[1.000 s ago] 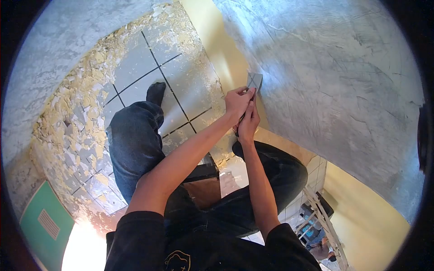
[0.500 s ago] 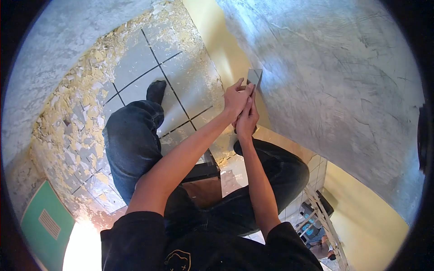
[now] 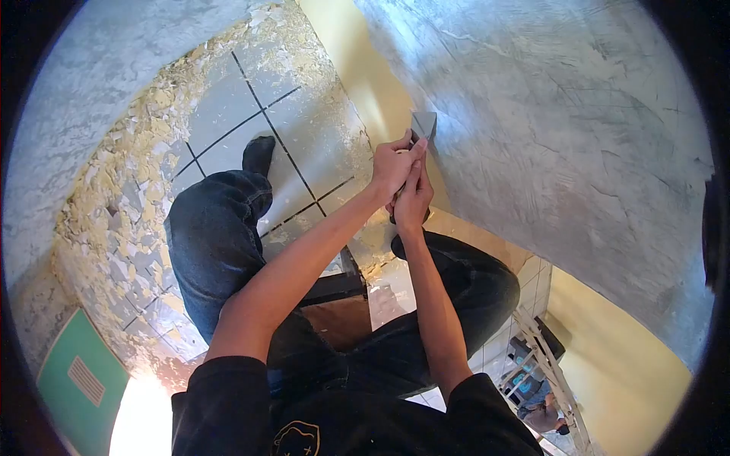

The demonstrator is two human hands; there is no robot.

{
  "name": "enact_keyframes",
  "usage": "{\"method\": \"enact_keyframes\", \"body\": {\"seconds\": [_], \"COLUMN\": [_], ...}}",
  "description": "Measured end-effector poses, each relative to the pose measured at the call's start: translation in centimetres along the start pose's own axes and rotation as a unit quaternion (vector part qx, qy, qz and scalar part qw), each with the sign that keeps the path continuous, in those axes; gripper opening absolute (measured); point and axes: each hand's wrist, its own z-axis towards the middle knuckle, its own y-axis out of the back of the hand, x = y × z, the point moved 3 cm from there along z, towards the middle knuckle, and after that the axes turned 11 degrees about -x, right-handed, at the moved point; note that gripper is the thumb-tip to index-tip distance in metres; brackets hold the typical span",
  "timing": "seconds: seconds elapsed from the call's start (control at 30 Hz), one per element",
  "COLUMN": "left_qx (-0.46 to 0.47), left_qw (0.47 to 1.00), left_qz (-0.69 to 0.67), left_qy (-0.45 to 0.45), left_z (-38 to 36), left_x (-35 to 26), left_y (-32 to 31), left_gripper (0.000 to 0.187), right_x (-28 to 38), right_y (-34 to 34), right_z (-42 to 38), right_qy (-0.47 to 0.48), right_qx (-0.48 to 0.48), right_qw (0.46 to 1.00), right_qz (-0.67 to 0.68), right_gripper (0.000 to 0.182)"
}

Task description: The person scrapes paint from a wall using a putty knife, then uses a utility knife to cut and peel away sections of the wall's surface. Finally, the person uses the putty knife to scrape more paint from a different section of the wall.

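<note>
Both of my hands are closed around one scraper (image 3: 424, 124), whose flat grey blade meets the wall at the edge of the yellow paint. My left hand (image 3: 392, 166) is nearer the blade, its fingers curled at the upper part of the tool. Just below it, my right hand (image 3: 413, 199) wraps the handle, and the two hands touch. Most of the handle is hidden by my fingers. On the right the wall (image 3: 547, 137) is bare and grey, with a strip of yellow paint (image 3: 388, 91) beside the blade.
Paint flakes (image 3: 144, 197) lie thickly over the tiled floor (image 3: 228, 114) at the left. Under my legs is a brown seat or box (image 3: 342, 321). A green panel (image 3: 84, 380) stands lower left. A ladder (image 3: 551, 365) and another person (image 3: 541, 414) are lower right.
The view has shifted slightly, so the hands and scraper appear a little further left and up. Both hands keep their grip, and the blade stays at the wall.
</note>
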Motion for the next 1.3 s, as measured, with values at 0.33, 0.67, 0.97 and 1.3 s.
{"method": "enact_keyframes", "body": {"seconds": [0.33,0.67,0.97,1.3], "left_qx": [-0.028,-0.034,-0.049,-0.047], "left_qw": [1.0,0.999,0.998,0.998], "left_qz": [0.007,0.036,0.042,-0.009], "left_qy": [-0.011,-0.008,-0.008,-0.035], "left_z": [0.6,1.2,2.8,1.7], "left_x": [-1.8,-1.7,-2.6,-1.4], "left_y": [-0.2,0.1,-0.2,0.5], "left_gripper": [0.028,0.031,0.03,0.044], "right_x": [1.3,1.7,2.9,1.3], "right_y": [-0.9,-1.6,-1.9,-2.3], "right_z": [0.1,0.1,2.3,1.8], "right_qy": [-0.177,-0.161,-0.149,-0.089], "right_qx": [0.021,0.012,0.032,0.027], "right_qw": [0.979,0.982,0.985,0.994], "right_qz": [0.094,0.102,0.084,0.059], "right_gripper": [0.049,0.046,0.047,0.046]}}
